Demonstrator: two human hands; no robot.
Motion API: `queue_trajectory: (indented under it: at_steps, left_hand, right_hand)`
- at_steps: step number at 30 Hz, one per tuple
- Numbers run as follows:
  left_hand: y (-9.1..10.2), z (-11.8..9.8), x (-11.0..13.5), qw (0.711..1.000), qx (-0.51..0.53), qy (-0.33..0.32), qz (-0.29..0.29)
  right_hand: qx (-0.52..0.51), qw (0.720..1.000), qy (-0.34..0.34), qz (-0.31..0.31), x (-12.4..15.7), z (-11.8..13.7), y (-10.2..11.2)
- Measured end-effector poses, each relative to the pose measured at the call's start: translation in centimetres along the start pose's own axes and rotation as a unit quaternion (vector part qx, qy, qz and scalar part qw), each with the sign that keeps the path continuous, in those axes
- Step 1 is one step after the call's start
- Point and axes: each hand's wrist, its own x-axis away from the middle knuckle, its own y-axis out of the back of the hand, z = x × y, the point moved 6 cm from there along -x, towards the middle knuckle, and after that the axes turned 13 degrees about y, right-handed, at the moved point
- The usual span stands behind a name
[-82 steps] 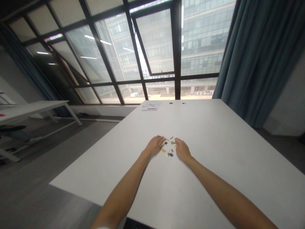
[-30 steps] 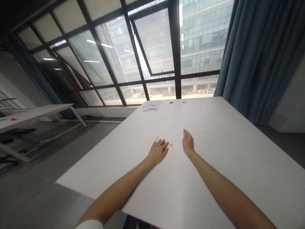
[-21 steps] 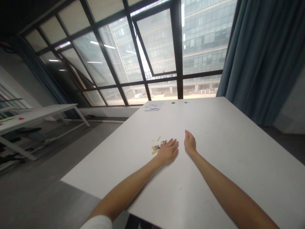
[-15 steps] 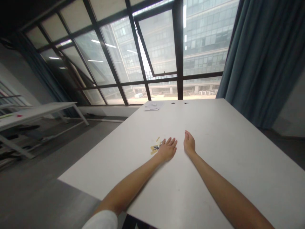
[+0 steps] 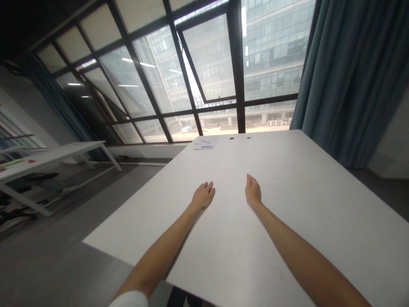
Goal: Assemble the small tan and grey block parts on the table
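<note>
My left hand lies palm down on the white table, fingers stretched forward and flat. It covers the spot where small yellow and grey pieces lay; none of them show now. My right hand rests on its edge a short way to the right, fingers together and extended, holding nothing that I can see. A bare strip of tabletop separates the two hands.
Some white papers lie at the table's far edge, beside two dark round holes. Large windows stand beyond, a blue curtain hangs at the right, and another white table stands at the left.
My left hand has slid to the left over the small yellow and grey pieces, which no longer show. My right hand has stayed in place.
</note>
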Motion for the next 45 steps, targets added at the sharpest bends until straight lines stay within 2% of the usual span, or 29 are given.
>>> queue_trajectory:
  at_steps: [4, 7, 9, 11, 15, 18, 20, 23, 25, 28, 29, 31, 33, 38, 45]
  left_hand:
    - [0.9, 0.6, 1.8, 0.999, 0.023, -0.036, -0.001]
    - [0.4, -0.4, 3.7, 0.995, 0.013, -0.099, 0.012]
    - [0.1, -1.0, 4.1, 0.994, 0.001, -0.111, 0.013]
    - [-0.1, -1.2, 3.3, 0.996, -0.011, -0.09, 0.013]
    - [0.5, -0.4, 0.4, 0.998, -0.009, -0.055, 0.021]
    - [1.9, 0.8, -1.8, 0.999, 0.043, -0.01, 0.02]
    - [3.2, 1.1, -2.4, 0.996, 0.09, 0.016, -0.014]
    - [4.1, -1.2, -1.4, 0.989, 0.132, 0.003, -0.065]
    - [3.1, -4.6, 0.3, 0.99, 0.126, -0.047, -0.04]
    - [0.9, -10.5, 3.5, 0.981, 0.105, -0.164, -0.009]
    - [0.3, -12.0, 4.4, 0.976, 0.102, -0.19, -0.001]
    - [-0.4, -13.6, 5.3, 0.975, 0.109, -0.195, 0.0]
    - [-0.7, -13.9, 5.6, 0.974, 0.122, -0.191, 0.005]
    - [-0.7, -12.8, 5.4, 0.966, 0.148, -0.211, 0.038]
    - [-1.0, -13.0, 5.4, 0.961, 0.152, -0.228, 0.047]
  right_hand:
    - [0.0, 1.0, 0.001, -0.008, 0.1, 0.0, -0.1]
    - [0.01, 1.0, 0.001, 0.003, 0.1, 0.1, -0.2]
    - [0.018, 1.0, 0.0, 0.01, 0.0, 0.1, -0.2]
    - [0.02, 1.0, -0.001, 0.012, 0.0, 0.1, -0.1]
    - [0.013, 1.0, 0.004, 0.005, -0.2, 0.0, 0.1]
    - [0.01, 1.0, 0.005, 0.001, -0.1, -0.1, 0.0]
    - [0.008, 1.0, 0.004, -0.001, 0.0, -0.1, 0.0]
    - [0.01, 1.0, 0.003, -0.001, 0.0, -0.2, 0.0]
    - [0.017, 1.0, 0.005, 0.004, -0.1, -0.1, 0.1]
    - [0.021, 1.0, 0.01, 0.005, -0.3, 0.0, 0.2]
    - [0.019, 1.0, 0.011, 0.003, -0.3, 0.1, 0.2]
    - [0.017, 1.0, 0.013, 0.0, -0.4, 0.2, 0.4]
    - [0.021, 1.0, 0.018, 0.002, -0.4, 0.3, 0.4]
    - [0.041, 0.999, 0.027, 0.008, -0.2, 0.9, 0.5]
    - [0.06, 0.997, 0.042, 0.029, 0.0, 1.1, 0.5]
